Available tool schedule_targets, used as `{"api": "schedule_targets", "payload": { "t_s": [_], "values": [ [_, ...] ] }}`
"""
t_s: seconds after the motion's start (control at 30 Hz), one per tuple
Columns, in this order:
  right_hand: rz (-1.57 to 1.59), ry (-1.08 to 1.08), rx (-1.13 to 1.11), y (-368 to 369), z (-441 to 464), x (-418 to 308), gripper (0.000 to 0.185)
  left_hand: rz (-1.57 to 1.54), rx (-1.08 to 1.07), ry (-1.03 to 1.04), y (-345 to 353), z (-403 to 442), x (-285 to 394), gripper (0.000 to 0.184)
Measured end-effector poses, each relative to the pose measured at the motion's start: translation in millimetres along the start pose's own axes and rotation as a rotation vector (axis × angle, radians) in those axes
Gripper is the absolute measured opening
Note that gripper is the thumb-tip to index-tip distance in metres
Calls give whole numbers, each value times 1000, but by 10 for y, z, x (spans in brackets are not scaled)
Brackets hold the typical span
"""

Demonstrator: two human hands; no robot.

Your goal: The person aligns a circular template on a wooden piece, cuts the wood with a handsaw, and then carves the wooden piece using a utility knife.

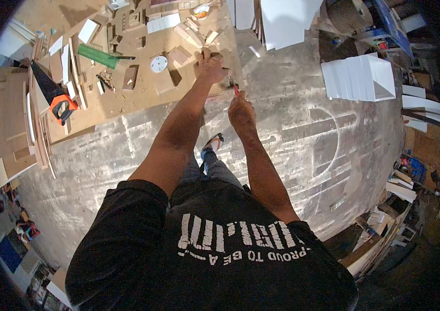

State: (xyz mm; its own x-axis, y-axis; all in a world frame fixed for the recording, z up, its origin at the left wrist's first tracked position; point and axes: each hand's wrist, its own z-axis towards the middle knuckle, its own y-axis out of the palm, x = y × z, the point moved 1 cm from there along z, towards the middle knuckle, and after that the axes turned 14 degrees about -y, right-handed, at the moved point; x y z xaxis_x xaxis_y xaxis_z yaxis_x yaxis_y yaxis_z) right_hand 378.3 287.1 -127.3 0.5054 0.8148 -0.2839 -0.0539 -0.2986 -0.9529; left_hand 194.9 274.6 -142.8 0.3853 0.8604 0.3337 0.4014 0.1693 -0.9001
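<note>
My left hand (211, 67) is at the right edge of the wooden worktable (142, 106), its fingers curled down round something small that I cannot make out. Just to the right and nearer to me, my right hand (242, 110) is closed round a red-handled tool (236, 89). Its metal end points up toward the left hand and the table edge; the exact kind is too small to tell. Near the left hand on the table lie a white disc (159, 64) and a small wood block (180, 55).
A handsaw (62, 108) with an orange handle lies at the table's left, beside long strips. A green strip (98, 55) and several wood offcuts share the tabletop. White panels (357, 78) stand on the floor at right. My shoe (214, 142) is below the hands.
</note>
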Motion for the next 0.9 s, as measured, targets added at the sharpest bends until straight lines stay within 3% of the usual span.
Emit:
{"api": "schedule_targets", "payload": {
  "t_s": [0.1,0.3,0.4,0.53,0.9],
  "values": [
    [18,-33,-13,-79,-25,-49,29,-20,-3,3,15,22,-17,54],
    [-274,-342,23,223,14,178,30,26,29,-1,30,4,4,53],
    [191,41,-99,-275,140,-21,28,25,34,4,5,-3,25,52],
    [205,-64,-101,-144,218,143,27,68,-175,-57,-138,-13,66,66],
    [216,85,-78,-58,-193,76,27,66,-106,-6,130,91,-47,61]
  ]
}}
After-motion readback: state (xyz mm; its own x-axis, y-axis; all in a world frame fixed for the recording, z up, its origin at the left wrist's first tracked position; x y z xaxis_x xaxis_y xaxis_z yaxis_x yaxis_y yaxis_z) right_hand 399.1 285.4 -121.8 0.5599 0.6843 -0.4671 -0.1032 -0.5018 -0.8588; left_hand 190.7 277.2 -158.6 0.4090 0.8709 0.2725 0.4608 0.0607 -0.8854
